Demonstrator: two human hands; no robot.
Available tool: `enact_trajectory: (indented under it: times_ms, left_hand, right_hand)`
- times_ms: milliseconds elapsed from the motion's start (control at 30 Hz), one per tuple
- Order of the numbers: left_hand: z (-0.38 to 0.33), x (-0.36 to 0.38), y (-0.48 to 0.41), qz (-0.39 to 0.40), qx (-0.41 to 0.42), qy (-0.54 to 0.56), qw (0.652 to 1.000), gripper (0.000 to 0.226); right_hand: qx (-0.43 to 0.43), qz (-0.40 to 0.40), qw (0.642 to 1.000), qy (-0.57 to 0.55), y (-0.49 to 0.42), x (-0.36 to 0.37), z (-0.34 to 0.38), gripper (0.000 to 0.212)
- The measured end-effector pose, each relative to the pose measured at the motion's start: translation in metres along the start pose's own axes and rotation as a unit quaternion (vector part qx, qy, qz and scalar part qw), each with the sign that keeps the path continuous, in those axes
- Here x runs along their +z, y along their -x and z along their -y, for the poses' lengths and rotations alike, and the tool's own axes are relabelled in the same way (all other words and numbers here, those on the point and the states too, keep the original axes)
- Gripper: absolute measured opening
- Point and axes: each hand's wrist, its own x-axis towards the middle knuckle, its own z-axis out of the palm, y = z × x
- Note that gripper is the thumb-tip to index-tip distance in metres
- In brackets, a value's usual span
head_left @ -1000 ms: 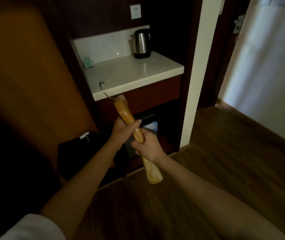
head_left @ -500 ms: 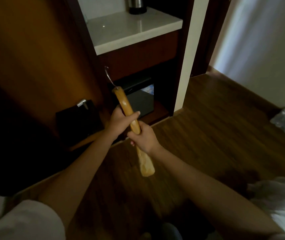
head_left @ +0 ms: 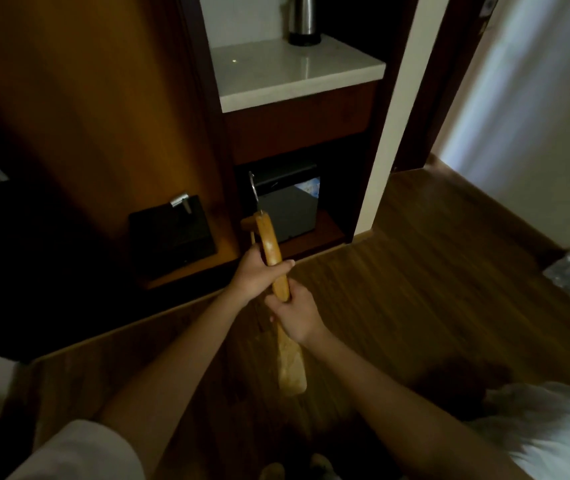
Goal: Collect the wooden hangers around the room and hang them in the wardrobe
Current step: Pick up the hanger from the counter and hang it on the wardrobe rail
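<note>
Hanger point(head_left: 272, 247) held edge-on in front of the body, above the floor point(head_left: 432, 271), with its hook point(head_left: 253, 188) pointing up and away. Left hand point(head_left: 258, 273) has its fingers clenched round the wood high up. Right hand point(head_left: 299, 318) is clenched round it just below, the two hands touching. There may be a second hanger in the grip; can't tell. No rail in sight. Likely the carry to the wardrobe. Best done with one firm hand on the wood, hook turned toward the rail, swung clear of the bench point(head_left: 294, 74) and kettle point(head_left: 304, 19), and released only once the hook seats.
</note>
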Motion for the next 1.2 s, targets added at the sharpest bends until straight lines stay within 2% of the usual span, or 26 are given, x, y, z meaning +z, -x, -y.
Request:
enact_trajectory:
  times_ms: [200,267,467,567,733,900,1067,1200]
  left_hand:
    - [-0.013,-0.039,0.005,-0.044,-0.01,0.07,0.997,0.041]
    - [-0.02,-0.071,0.003,-0.06,-0.007,0.101,0.993,0.041]
    - [-0.027,-0.193,-0.008,-0.098,0.021,0.154,0.983,0.028]
    - [-0.028,-0.266,-0.026,-0.116,0.037,0.137,0.983,0.022]
    - [-0.033,-0.372,-0.08,-0.1,0.088,0.084,0.988,0.043]
    - [-0.064,-0.442,-0.139,-0.105,0.128,0.091,0.982,0.028]
    - [-0.126,-0.5,-0.219,-0.117,0.142,0.16,0.97,0.025]
    - [-0.183,-0.54,-0.294,-0.1,0.139,0.213,0.962,0.028]
  right_hand:
    - [-0.04,0.058,0.998,-0.006,-0.013,0.017,0.036,0.013]
    - [-0.047,0.091,0.995,-0.008,-0.028,0.034,0.058,0.013]
    - [-0.058,0.152,0.987,0.006,-0.088,0.117,0.138,0.034]
    - [-0.07,0.143,0.987,0.013,-0.124,0.173,0.177,0.029]
    - [-0.117,0.109,0.987,-0.01,-0.191,0.247,0.226,0.017]
    - [-0.156,0.095,0.983,-0.019,-0.261,0.284,0.288,0.005]
    - [-0.19,0.079,0.977,-0.051,-0.34,0.287,0.375,0.013]
    - [-0.207,0.043,0.974,-0.077,-0.408,0.272,0.439,0.031]
